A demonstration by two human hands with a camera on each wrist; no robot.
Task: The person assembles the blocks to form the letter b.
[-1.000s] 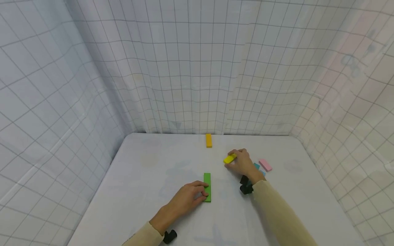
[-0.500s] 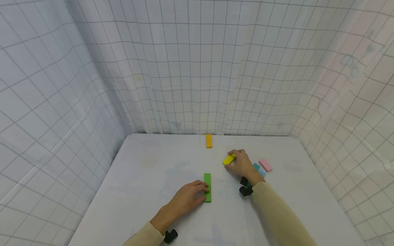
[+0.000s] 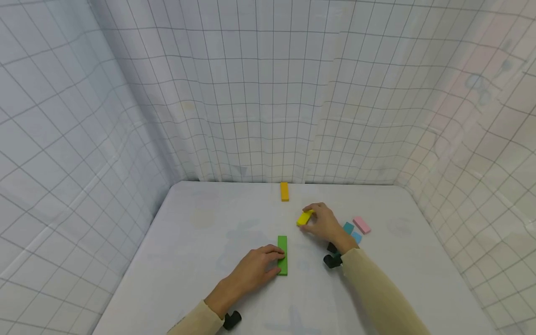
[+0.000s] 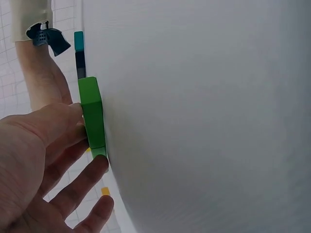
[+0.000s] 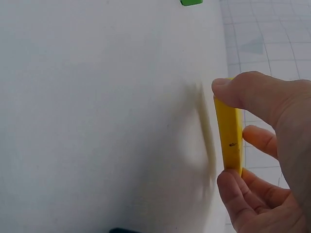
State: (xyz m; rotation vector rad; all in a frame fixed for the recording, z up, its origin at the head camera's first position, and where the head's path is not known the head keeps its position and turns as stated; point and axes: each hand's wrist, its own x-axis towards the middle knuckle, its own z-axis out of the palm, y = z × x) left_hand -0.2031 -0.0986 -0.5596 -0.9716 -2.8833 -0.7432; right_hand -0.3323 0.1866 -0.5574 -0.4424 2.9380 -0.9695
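On the white tabletop my left hand (image 3: 257, 269) touches a green block (image 4: 92, 114), thumb near one end. A lighter green block (image 4: 98, 152) lies end to end with it, and a fingertip rests there. In the head view they read as one green bar. My right hand (image 3: 323, 224) pinches a yellow block (image 5: 228, 133) by its two ends, between thumb and fingers. A shadow beside it in the right wrist view suggests it is just off the table. An orange-yellow block (image 3: 284, 191) lies flat near the far edge, beyond both hands.
Right of my right wrist lie a pink block (image 3: 362, 224), a teal block (image 3: 348, 228) and a light blue block (image 3: 356, 237). The forearm partly hides that group. Gridded white curtains (image 3: 268, 93) enclose the table (image 3: 201, 232) at the back and both sides.
My right hand has shifted slightly left with the yellow block, which has turned a little toward lengthwise. The left hand stays at the green blocks, nearly still.
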